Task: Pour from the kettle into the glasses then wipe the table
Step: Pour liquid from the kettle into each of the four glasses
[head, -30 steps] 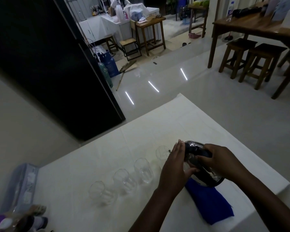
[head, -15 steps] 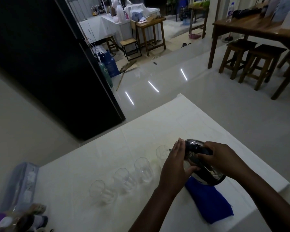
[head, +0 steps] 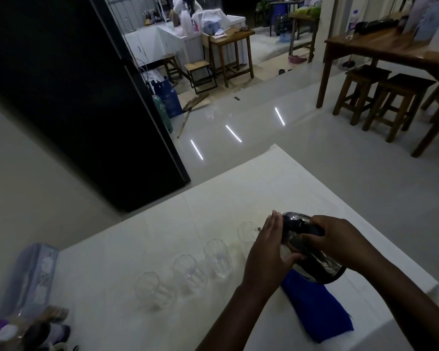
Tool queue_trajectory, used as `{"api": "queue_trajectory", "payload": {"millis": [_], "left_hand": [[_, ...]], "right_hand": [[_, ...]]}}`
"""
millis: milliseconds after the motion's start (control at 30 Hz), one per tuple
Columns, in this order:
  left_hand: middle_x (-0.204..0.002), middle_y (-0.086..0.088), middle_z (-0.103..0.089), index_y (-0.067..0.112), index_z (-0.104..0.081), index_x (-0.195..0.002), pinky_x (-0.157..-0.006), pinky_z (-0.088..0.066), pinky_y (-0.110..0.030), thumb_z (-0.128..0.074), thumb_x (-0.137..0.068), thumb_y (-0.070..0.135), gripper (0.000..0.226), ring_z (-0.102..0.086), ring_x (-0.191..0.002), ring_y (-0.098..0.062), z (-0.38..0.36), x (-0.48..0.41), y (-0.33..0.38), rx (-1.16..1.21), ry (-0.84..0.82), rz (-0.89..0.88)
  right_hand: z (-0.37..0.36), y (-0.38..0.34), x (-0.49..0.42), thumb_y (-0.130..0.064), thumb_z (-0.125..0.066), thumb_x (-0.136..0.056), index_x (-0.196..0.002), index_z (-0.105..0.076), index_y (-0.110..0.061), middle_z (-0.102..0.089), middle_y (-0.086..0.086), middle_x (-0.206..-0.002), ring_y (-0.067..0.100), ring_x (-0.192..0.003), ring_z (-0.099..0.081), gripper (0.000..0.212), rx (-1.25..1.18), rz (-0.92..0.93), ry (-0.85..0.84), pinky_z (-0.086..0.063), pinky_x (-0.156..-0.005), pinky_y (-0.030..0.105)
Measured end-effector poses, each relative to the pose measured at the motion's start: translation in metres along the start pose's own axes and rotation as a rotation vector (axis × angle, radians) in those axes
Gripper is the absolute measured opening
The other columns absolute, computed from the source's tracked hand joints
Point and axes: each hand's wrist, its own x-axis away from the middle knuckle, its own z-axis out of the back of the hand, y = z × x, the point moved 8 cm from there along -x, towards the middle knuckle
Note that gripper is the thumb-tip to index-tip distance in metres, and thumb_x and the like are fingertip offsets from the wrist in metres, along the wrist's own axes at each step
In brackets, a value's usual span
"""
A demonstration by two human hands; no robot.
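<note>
A shiny steel kettle (head: 312, 259) with a black handle is tilted toward the left, above the white-covered table (head: 162, 224). My right hand (head: 340, 239) grips its handle from above. My left hand (head: 266, 252) lies flat against the kettle's left side, fingers straight. Several clear glasses stand in a row running left from the kettle: the nearest glass (head: 247, 234) is right under the spout and partly hidden by my left hand, then a second glass (head: 218, 258), a third glass (head: 186, 273) and a further glass (head: 148, 290). A blue cloth (head: 317, 310) lies under the kettle.
A pale plastic package (head: 28, 277) and some small bottles (head: 23, 333) sit at the table's left end. A black fridge (head: 74, 97) stands beyond the table. Wooden stools (head: 380, 95) and a wooden table (head: 390, 46) are across the glossy floor.
The kettle has tipped slightly further toward the nearest glass, with both hands shifting a little with it. The glasses and cloth have not moved.
</note>
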Motion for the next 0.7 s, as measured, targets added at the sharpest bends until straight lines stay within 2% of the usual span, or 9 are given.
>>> {"api": "queue_trajectory", "payload": {"millis": [100, 300, 500, 567, 633, 700], "left_hand": [[-0.158, 0.007, -0.008, 0.023, -0.008, -0.150, -0.113, -0.020, -0.028, -0.068, -0.083, 0.043, 0.092, -0.004, -0.142, -0.005, -0.0001, 0.0006, -0.0010, 0.003, 0.003, 0.001], [-0.158, 0.006, -0.008, 0.022, -0.009, -0.150, -0.114, -0.020, -0.029, -0.069, -0.083, 0.040, 0.091, -0.004, -0.142, -0.006, 0.0016, 0.0014, -0.0004, 0.013, -0.001, 0.014], [-0.158, 0.007, -0.008, 0.022, -0.009, -0.150, -0.114, -0.020, -0.030, -0.068, -0.083, 0.041, 0.091, -0.005, -0.142, -0.006, 0.0030, 0.0016, 0.0018, 0.030, -0.006, 0.023], [-0.158, 0.007, -0.009, 0.022, -0.010, -0.150, -0.114, -0.020, -0.029, -0.069, -0.083, 0.041, 0.091, -0.006, -0.142, -0.006, 0.0035, 0.0017, 0.0020, 0.039, -0.003, 0.021], [-0.157, 0.007, -0.009, 0.022, -0.010, -0.150, -0.113, -0.021, -0.029, -0.065, -0.082, 0.047, 0.091, -0.006, -0.142, -0.006, 0.0040, 0.0020, 0.0027, 0.048, 0.000, 0.022], [-0.157, 0.007, -0.009, 0.023, -0.010, -0.149, -0.113, -0.020, -0.027, -0.049, -0.075, 0.067, 0.095, -0.006, -0.141, -0.005, 0.0046, 0.0026, 0.0039, 0.053, 0.003, 0.030]], "right_hand": [[0.0001, -0.0011, -0.0006, -0.027, -0.064, -0.083, -0.083, -0.053, -0.032, -0.049, -0.020, -0.065, -0.004, -0.064, -0.047, 0.013, 0.020, 0.002, 0.003, -0.029, -0.054, 0.014], [0.0004, -0.0035, -0.0003, -0.027, -0.065, -0.083, -0.083, -0.052, -0.033, -0.048, -0.021, -0.065, -0.004, -0.063, -0.046, 0.014, 0.027, 0.009, -0.005, -0.029, -0.054, 0.014], [0.0039, -0.0091, -0.0002, -0.026, -0.064, -0.083, -0.067, -0.044, -0.040, -0.049, -0.017, -0.063, -0.002, -0.062, -0.046, 0.029, 0.049, 0.019, -0.009, -0.029, -0.053, 0.016], [0.0037, -0.0090, -0.0004, -0.026, -0.064, -0.083, -0.069, -0.047, -0.039, -0.049, -0.017, -0.063, -0.002, -0.062, -0.046, 0.025, 0.051, 0.020, -0.012, -0.029, -0.053, 0.016], [0.0029, -0.0078, -0.0006, -0.026, -0.064, -0.083, -0.079, -0.052, -0.032, -0.050, -0.016, -0.065, -0.001, -0.063, -0.048, 0.014, 0.058, 0.019, -0.018, -0.031, -0.053, 0.016], [0.0028, -0.0066, -0.0012, -0.025, -0.064, -0.083, -0.081, -0.053, -0.030, -0.051, -0.015, -0.066, 0.001, -0.064, -0.050, 0.012, 0.060, 0.021, -0.020, -0.032, -0.054, 0.017]]}}
